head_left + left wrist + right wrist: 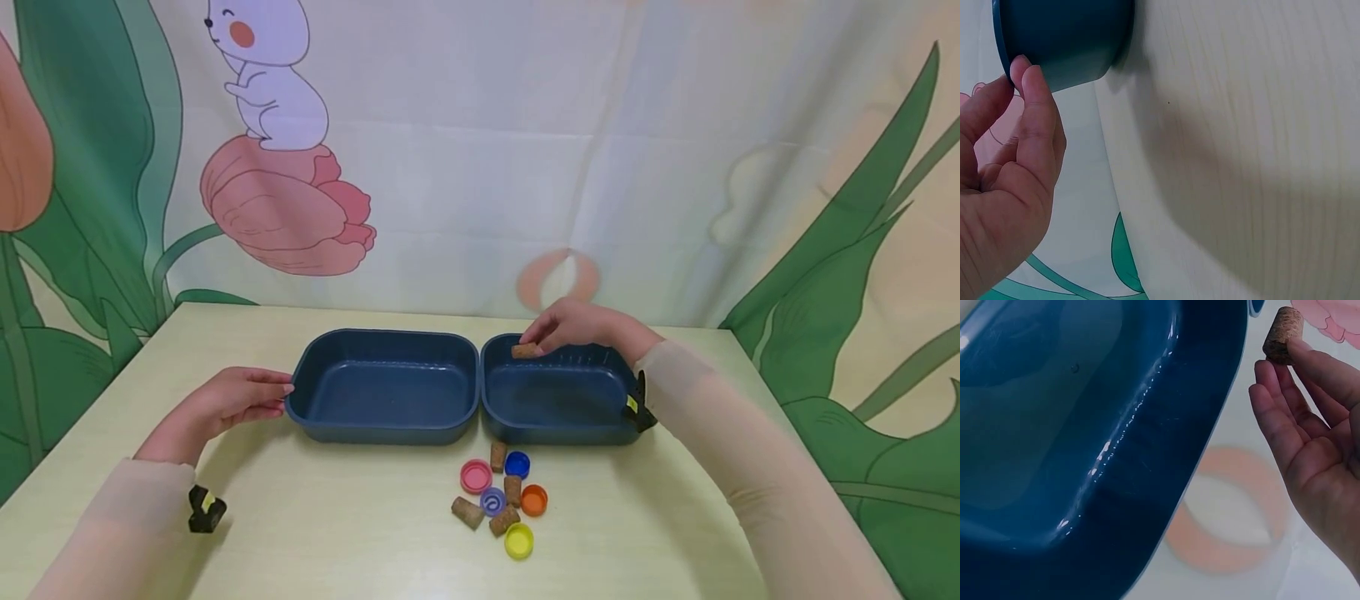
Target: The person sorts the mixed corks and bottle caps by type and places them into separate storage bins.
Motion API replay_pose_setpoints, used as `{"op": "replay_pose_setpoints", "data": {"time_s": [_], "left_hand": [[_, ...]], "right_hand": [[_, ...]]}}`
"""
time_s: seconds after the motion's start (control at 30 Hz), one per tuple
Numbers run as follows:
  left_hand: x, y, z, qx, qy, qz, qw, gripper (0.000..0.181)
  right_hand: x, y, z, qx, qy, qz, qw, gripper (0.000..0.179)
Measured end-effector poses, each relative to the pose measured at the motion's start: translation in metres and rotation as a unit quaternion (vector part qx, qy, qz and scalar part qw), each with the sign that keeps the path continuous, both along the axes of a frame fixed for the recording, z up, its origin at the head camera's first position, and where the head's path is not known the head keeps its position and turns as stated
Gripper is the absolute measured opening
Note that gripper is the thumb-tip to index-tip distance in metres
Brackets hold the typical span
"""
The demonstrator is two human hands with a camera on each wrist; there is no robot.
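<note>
My right hand pinches a cork over the back part of the right blue tray. The right wrist view shows the cork between thumb and fingertips, beside the tray's rim. My left hand pinches the left end rim of the left blue tray; in the left wrist view the fingertips lie against that tray's outer wall. Neither tray shows anything lying in it. Several loose corks lie on the table in front of the trays.
Mixed among the corks are bottle caps: a pink cap, a blue cap, a purple cap, an orange cap and a yellow cap. The trays stand end to end on a pale table. A printed curtain hangs behind.
</note>
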State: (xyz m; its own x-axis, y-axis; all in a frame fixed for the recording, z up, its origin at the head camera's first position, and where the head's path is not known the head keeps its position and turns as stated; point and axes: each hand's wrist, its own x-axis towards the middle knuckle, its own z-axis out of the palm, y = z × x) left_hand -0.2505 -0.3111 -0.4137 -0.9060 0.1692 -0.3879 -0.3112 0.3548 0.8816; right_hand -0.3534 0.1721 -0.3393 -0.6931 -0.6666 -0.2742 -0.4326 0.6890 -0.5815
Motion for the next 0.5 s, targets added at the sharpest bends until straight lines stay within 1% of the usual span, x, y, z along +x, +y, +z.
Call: {"op": "replay_pose_setpoints", "data": {"time_s": [0.2, 0.33, 0.5], "left_hand": [[0.000, -0.001, -0.002, -0.004, -0.008, 0.004, 0.9999, 0.055], [0.000, -0.001, -0.002, 0.001, -0.001, 0.003, 1.0000, 0.054], [-0.002, -0.001, 0.000, 0.005, 0.004, 0.002, 1.0000, 0.054]], "right_hand": [[-0.004, -0.002, -0.005, 0.004, -0.003, -0.003, 1.0000, 0.034], [-0.009, -0.003, -0.008, 0.005, 0.002, -0.006, 1.0000, 0.035], [-0.016, -0.003, -0.010, 0.019, 0.004, -0.005, 0.9998, 0.035]]}}
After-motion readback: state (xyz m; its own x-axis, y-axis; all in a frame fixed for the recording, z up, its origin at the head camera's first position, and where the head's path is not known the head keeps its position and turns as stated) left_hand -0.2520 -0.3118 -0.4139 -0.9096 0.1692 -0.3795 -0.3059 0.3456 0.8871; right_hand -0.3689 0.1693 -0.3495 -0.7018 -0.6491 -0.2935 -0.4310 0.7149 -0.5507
